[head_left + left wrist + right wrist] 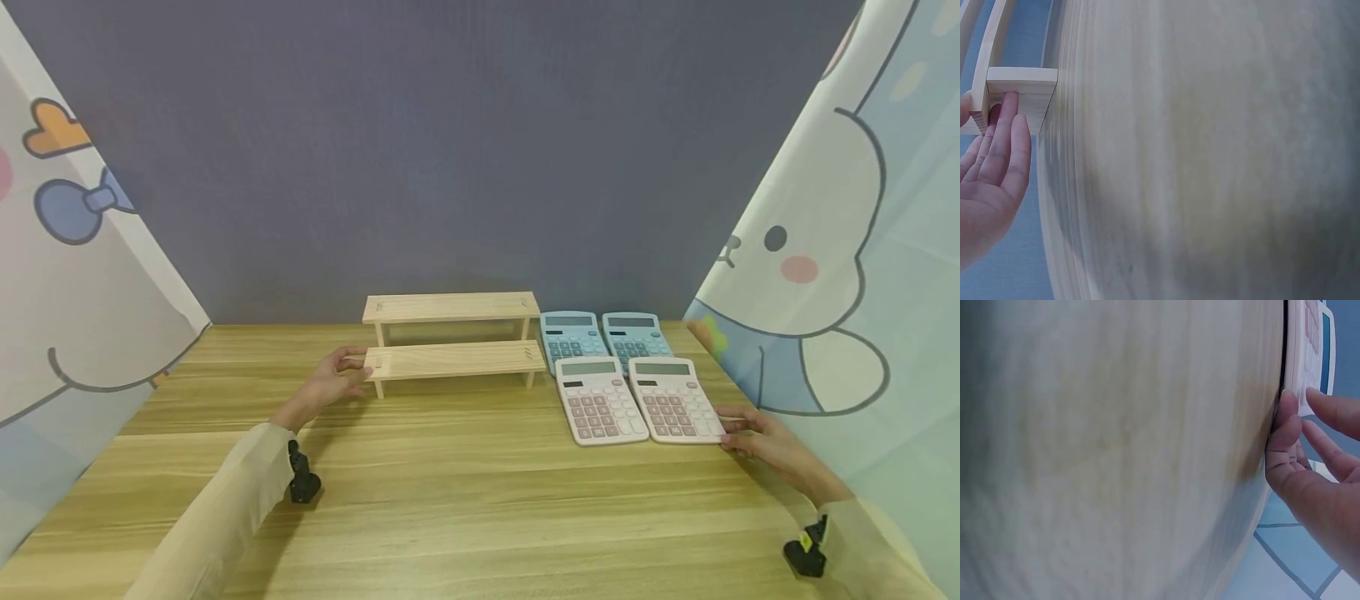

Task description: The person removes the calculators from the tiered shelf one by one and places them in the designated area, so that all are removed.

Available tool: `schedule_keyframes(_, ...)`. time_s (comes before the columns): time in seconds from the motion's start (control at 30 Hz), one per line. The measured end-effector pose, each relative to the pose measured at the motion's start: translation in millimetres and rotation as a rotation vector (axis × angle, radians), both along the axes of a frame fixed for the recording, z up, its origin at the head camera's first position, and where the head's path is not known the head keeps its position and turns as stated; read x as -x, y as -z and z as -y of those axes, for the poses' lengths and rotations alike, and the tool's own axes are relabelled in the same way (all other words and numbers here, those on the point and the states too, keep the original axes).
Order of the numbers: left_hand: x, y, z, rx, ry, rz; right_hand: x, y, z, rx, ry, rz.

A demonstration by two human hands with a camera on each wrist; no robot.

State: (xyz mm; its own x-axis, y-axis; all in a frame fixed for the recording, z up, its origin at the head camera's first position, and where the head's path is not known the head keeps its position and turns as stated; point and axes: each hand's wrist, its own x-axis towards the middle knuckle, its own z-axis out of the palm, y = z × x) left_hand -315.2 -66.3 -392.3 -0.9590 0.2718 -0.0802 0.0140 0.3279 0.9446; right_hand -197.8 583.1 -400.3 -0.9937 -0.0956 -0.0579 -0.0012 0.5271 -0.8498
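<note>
My left hand (pixel 340 375) is at the left end of a low wooden shelf (pixel 457 360). In the left wrist view its fingers (pixel 1000 150) reach under the board to the leg (pixel 1021 94), and the thumb is beside the board's end. My right hand (pixel 767 442) touches the lower right edge of a white calculator with pink keys (pixel 677 400). In the right wrist view its loosely bent fingers (pixel 1286 434) meet the calculator's side (pixel 1293 356), with the thumb apart from them. Another white calculator (pixel 600 400) lies left of that one.
Two blue calculators (pixel 572 335) (pixel 637 333) lie behind the white ones, partly covered. A second, taller wooden shelf (pixel 452 307) stands behind the low one. All are on a wood-grain table (pixel 450 500), with a dark wall (pixel 450 150) behind and cartoon-printed cloth (pixel 885 275) at both sides.
</note>
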Motion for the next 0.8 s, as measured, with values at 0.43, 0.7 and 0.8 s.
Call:
schedule_keyframes(0.43,0.0,0.1,-3.6,0.029,0.000,-0.009,0.0,-5.1,5,-0.031,0.050,0.076)
schedule_keyframes(0.7,-1.9,-1.5,-3.5,0.064,0.015,-0.068,0.9,-13.2,6,-0.052,0.071,0.013)
schedule_keyframes(0.8,-3.4,-2.9,-3.4,0.073,0.027,-0.085,2.7,-15.9,9,-0.084,0.081,0.000)
